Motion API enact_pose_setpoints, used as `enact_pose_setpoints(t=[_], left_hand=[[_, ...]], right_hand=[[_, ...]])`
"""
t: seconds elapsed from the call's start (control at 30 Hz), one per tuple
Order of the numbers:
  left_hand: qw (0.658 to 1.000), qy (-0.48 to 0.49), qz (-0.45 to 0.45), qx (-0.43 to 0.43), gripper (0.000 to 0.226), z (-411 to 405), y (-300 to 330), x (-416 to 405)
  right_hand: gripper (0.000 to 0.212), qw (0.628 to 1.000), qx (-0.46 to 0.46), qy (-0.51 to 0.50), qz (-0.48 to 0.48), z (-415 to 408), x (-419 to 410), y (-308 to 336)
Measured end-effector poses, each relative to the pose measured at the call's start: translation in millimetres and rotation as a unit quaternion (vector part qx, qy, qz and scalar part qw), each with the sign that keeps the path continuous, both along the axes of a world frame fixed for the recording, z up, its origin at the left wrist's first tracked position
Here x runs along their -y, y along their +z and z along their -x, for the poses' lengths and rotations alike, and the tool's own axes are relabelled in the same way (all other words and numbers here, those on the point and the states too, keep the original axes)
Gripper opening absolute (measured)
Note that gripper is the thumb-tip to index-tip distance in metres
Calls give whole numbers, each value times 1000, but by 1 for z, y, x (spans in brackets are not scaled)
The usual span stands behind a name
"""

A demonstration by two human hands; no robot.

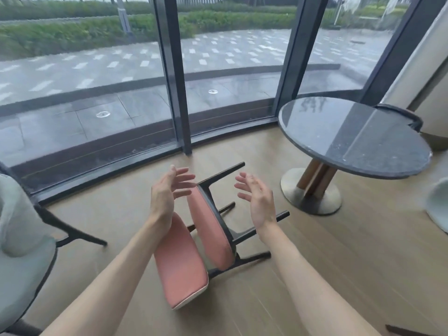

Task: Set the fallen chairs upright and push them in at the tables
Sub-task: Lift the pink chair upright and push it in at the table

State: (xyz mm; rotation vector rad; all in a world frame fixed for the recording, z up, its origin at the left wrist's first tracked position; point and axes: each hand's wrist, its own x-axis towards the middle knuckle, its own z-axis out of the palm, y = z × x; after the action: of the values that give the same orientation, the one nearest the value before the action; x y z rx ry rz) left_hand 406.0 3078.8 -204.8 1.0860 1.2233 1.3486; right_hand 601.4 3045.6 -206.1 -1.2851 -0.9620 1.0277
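Note:
A pink-cushioned chair (208, 229) with black legs lies on its side on the wooden floor in the middle of the view, its legs pointing right toward the table. My left hand (167, 192) hovers above the chair's upper edge with fingers spread and relaxed, holding nothing. My right hand (257, 197) hangs over the chair's legs, palm facing left, fingers loose and empty. A round dark stone table (378, 163) on a metal disc base stands to the right of the chair.
A pale green upholstered chair (21, 251) stands upright at the left edge. Another dark chair back (409, 117) shows behind the table, and a pale chair edge (436, 204) at the far right. Curved floor-to-ceiling windows (97, 93) run along the back.

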Motion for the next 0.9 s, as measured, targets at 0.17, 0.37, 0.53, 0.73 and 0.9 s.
enact_pose_setpoints(t=[0.17, 0.37, 0.53, 0.73, 0.9], left_hand=[[999, -10, 39, 3, 46, 23, -23, -58], [995, -3, 95, -28, 46, 38, -64, -145], [982, -22, 174, -64, 43, 46, -100, -208], [961, -24, 270, -47, 45, 59, -136, -280], [933, -81, 346, -60, 45, 72, -181, -320]], right_hand=[[32, 1000, -6, -9, 19, 31, -59, -18], [32, 997, -20, -14, 70, 60, -152, -70], [24, 991, -30, -27, 131, 71, -210, -117], [25, 968, -30, -83, 233, 62, -226, -168], [24, 936, -40, -160, 312, 71, -219, -225]])
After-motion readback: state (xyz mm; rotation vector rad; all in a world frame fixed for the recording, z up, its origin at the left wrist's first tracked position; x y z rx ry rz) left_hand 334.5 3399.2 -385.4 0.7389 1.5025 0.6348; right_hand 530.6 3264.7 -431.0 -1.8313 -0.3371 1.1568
